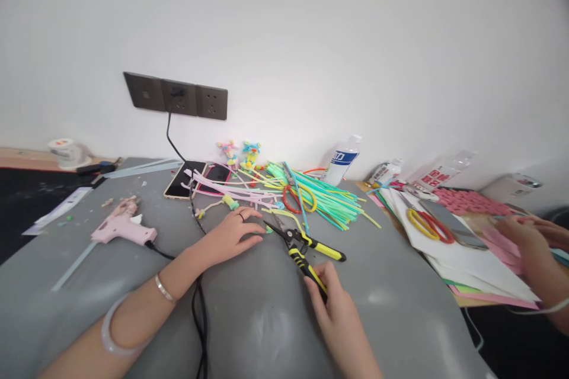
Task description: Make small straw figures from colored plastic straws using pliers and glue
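My right hand (333,302) grips one handle of the black and yellow pliers (302,256), whose jaws are spread and point up and left. The other handle lies toward the right, outside my grip. My left hand (233,235) rests palm down on the grey table (262,331), fingers stretched out, left of the pliers' tip. A small pale yellow-green fuzzy piece (230,201) lies just past its knuckles; I cannot tell whether they touch. Behind my hands are lilac pipe cleaners (235,187) and a pile of green pipe cleaners (331,198). Scissors (299,198) with red and yellow handles lie on the pile.
A pink glue gun (122,228) lies at left, its black cord crossing the table. Two phones, two small fuzzy figures (251,154) and a bottle (342,160) stand or lie near the wall. At right, another person's hands (528,237) are above paper sheets (471,263).
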Available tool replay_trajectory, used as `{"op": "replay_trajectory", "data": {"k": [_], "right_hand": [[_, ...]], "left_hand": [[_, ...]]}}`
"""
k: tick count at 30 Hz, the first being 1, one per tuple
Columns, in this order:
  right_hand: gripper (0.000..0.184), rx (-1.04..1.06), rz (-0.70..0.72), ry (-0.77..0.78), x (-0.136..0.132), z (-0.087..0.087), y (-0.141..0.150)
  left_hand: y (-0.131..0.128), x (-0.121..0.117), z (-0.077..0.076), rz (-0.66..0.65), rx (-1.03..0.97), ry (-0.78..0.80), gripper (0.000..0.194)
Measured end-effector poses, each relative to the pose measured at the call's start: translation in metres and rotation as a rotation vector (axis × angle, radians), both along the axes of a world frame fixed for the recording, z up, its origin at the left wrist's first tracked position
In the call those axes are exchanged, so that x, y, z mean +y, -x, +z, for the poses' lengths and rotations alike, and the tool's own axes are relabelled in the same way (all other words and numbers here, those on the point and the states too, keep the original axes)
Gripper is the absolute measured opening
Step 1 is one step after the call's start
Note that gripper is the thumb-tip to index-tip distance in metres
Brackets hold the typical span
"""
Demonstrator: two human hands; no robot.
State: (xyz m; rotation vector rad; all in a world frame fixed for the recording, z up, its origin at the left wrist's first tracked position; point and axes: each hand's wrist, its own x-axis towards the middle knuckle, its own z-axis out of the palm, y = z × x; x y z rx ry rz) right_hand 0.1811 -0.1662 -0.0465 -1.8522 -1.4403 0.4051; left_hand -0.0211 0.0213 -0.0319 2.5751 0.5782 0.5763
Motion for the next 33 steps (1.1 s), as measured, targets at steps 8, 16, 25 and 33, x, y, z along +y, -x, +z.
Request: {"op": "replay_trajectory", "data": {"k": [8, 16, 25, 33], "right_hand": [[0.025, 0.008, -0.041, -0.009, -0.001, -0.004, -0.001], [0.027, 0.192, -0.072, -0.090, -0.005, -0.006, -0.002], [0.028, 0.337, -0.019, -0.022, -0.019, -0.017, 0.015], [0.028, 0.293, 0.004, -0.043, -0.019, -0.008, 0.012]], "left_hand": [[-0.001, -0.002, 0.001, 0.007, 0.008, 0.011, 0.025], [-0.003, -0.003, 0.006, 0.039, 0.052, 0.095, 0.045], [-0.002, -0.004, 0.005, 0.113, -0.001, 0.264, 0.082], [0.004, -0.001, 0.009, -0.060, -0.056, 0.495, 0.092]]}}
